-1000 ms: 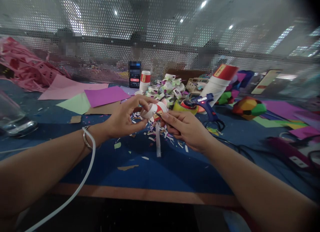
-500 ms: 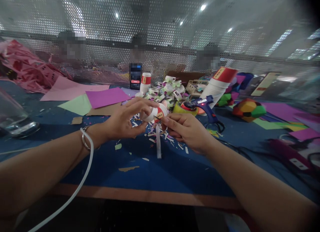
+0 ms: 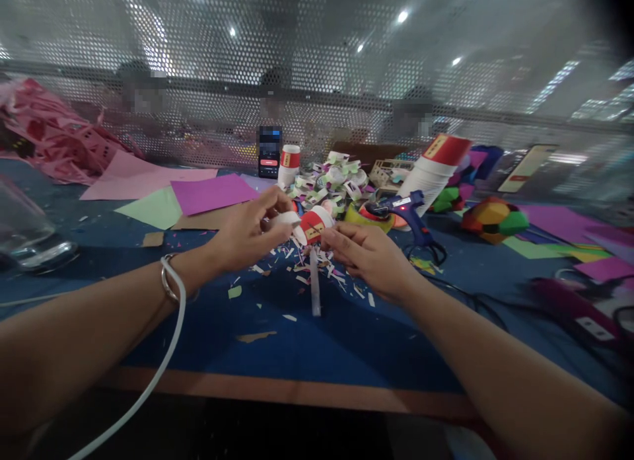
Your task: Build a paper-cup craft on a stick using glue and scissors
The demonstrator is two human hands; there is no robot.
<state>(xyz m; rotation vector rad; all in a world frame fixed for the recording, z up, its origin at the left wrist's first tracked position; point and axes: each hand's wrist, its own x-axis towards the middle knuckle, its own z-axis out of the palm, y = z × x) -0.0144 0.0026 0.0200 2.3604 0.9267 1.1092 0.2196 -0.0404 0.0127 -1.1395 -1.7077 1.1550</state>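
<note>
A small white paper cup point(image 3: 317, 223) with a red band and a yellow label is between my hands, tilted on its side. My left hand point(image 3: 255, 229) is closed, thumb and fingers pinching a white part of the cup. Whether that part is cut free from the red-banded part I cannot tell. From the right, my right hand point(image 3: 364, 255) pinches a thin dark blade, its tip against the label; the fingers touch or nearly touch the cup. Beneath the hands, a translucent stick point(image 3: 316, 285) lies among paper scraps point(image 3: 341, 278).
Behind the hands is a heap of cut cup pieces point(image 3: 341, 176). A blue glue gun point(image 3: 409, 215) and a leaning stack of paper cups point(image 3: 430, 169) stand right of it. Coloured paper point(image 3: 212, 194), a phone point(image 3: 269, 153) and a glass point(image 3: 37, 238) are left. Cables cross the right side.
The cup has turned, bringing more of its red band and label into view. My left fingers have closed in on its white part. My right hand has barely moved.
</note>
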